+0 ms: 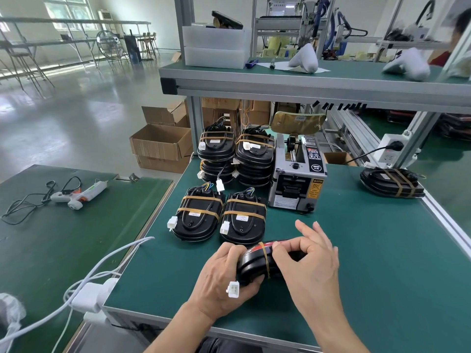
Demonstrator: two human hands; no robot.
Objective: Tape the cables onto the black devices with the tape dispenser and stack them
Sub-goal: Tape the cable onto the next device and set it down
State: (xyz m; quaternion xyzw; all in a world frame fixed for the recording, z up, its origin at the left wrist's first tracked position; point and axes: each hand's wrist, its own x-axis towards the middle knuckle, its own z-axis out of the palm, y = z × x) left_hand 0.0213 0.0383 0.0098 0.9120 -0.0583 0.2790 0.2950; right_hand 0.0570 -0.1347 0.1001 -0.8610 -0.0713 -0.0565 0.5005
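Head view: black device (257,263) in both hands, 6 o'clock on green bench (356,250).
Left hand (224,273) grips its left end; right hand (309,261) pinches the tape strip (265,256) across it. Tape dispenser (297,174) at 12 o'clock; taped stacks (235,154) at 11.

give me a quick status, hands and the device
Left hand grips black device on edge. Right hand pinches tape strip onto it. Tape dispenser behind, taped stacks beside it, nothing blocking.

Taped devices (219,217) left of tape dispenser (297,171); stacks (235,154) behind; lone device (392,183) far right.
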